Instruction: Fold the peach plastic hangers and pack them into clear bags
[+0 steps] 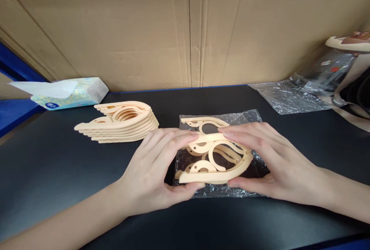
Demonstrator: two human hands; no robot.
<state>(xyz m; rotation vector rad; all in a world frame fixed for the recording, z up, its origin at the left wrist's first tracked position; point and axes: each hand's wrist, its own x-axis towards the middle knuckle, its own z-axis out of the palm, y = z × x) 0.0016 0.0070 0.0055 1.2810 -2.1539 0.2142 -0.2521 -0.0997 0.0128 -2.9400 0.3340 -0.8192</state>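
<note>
My left hand (153,169) and my right hand (271,161) both grip a cream plastic folding hanger (215,161), fingers on its top edge and thumbs under its lower edge. The hanger is held just above a clear plastic bag (248,117) lying flat on the black table (58,173); another cream hanger piece (202,123) lies on the bag behind it. A stack of several identical folded hangers (120,123) rests on the table to the left of my hands.
A tissue pack (72,92) sits at the back left. Crumpled clear bags (289,96) and a dark bag with cream items (352,84) lie at the right edge. A cardboard wall (185,26) stands behind the table.
</note>
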